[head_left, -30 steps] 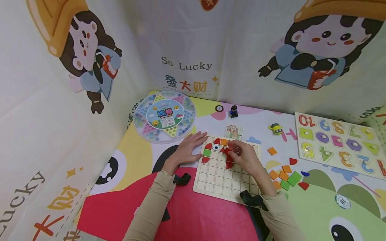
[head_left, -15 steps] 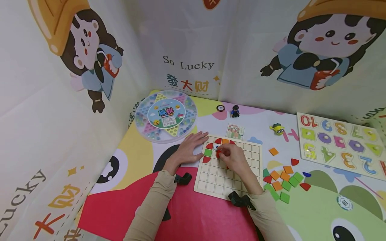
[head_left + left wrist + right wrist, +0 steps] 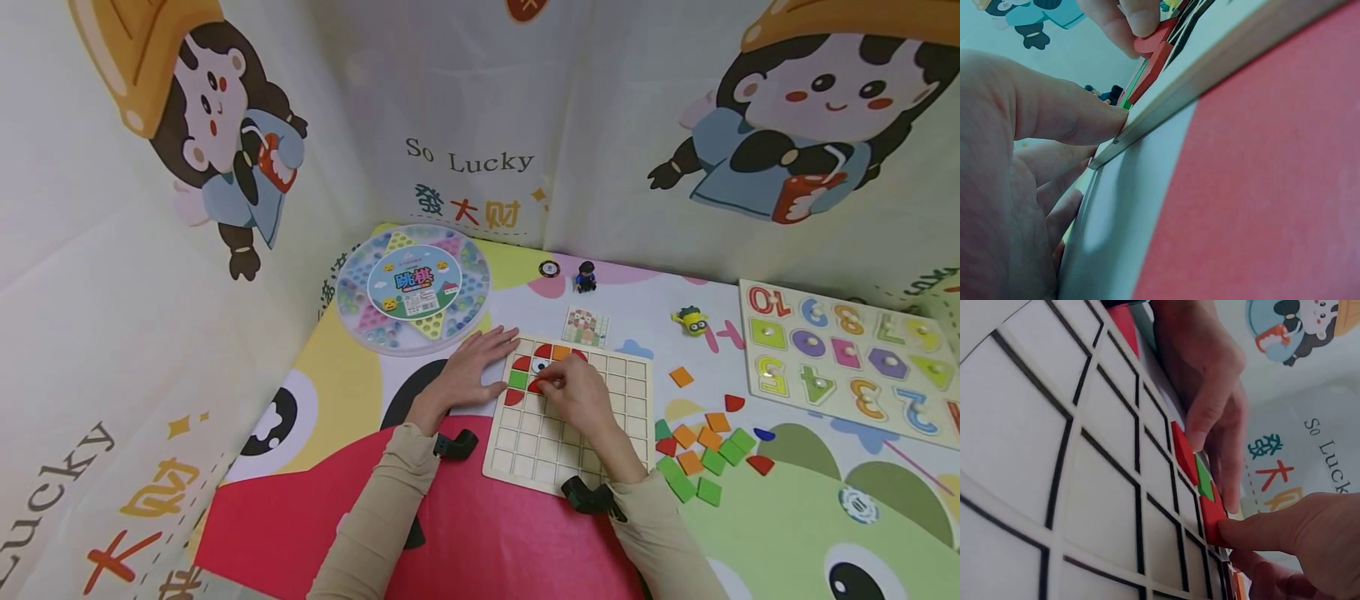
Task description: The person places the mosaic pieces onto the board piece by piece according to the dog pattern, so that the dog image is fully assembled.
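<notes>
A pale wooden grid board (image 3: 527, 443) lies on the table in front of me. My left hand (image 3: 471, 372) rests along its left edge, fingers stretched out and thumb at the rim. Between thumb and fingertips, my right hand (image 3: 581, 398) pinches a red quarter-round tile (image 3: 1212, 519) over a cell near the upper left. Beside it sit a green square tile (image 3: 517, 380) and another red tile (image 3: 1184, 452). A white eye tile (image 3: 539, 365) and an orange square tile (image 3: 561, 352) are in cells farther up. My right fingers partly hide the cells around the pinched tile.
Loose orange, green and red tiles (image 3: 708, 437) lie right of the board. A picture card (image 3: 586, 326) lies behind it. A round marble-game box (image 3: 412, 287) stands back left, a number puzzle board (image 3: 847, 354) far right. A small figure (image 3: 586, 277) and a yellow toy (image 3: 691, 320) stand behind.
My right hand has moved left across the board with the red tile, then settled lower over a cell beside the green tile. The left hand has stayed at the edge.
</notes>
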`<state>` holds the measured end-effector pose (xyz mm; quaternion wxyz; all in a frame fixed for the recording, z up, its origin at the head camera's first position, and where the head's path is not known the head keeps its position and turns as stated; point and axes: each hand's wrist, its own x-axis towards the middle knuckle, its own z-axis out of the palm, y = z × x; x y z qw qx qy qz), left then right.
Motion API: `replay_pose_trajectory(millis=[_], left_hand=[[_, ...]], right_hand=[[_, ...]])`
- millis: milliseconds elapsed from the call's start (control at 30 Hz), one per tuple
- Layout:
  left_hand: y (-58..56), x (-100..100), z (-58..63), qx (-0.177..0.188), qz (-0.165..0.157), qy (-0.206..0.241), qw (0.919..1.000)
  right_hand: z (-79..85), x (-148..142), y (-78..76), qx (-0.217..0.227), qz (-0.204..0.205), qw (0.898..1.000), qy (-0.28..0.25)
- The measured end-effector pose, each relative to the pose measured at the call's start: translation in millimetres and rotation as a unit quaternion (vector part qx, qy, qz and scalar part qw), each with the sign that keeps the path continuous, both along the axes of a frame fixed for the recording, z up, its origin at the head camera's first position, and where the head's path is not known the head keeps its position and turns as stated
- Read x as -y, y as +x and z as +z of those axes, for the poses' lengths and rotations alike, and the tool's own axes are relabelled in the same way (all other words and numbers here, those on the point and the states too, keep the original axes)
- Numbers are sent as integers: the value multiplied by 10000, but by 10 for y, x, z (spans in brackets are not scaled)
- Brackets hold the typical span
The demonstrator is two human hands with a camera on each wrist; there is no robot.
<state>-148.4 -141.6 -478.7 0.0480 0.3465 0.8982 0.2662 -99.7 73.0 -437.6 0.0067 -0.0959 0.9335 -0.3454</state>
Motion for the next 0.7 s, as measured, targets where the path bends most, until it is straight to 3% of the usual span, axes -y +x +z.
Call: replay_pose_trajectory(millis=[200, 367, 533, 700], left_hand=[[-19, -16, -12, -99, -20, -14, 9999], [-17, -17, 3, -44, -35, 26, 10000], [-8, 0, 10, -25, -25, 52, 10000], [4, 2, 2, -16, -21, 105, 9999]], right_hand=[[-30, 11, 14, -314, 44, 9988, 382], [14, -117, 34, -689, -374, 9968, 160], [71, -555, 7, -803, -1177, 9896, 208], [123, -1179, 71, -395, -1917, 9785, 649]])
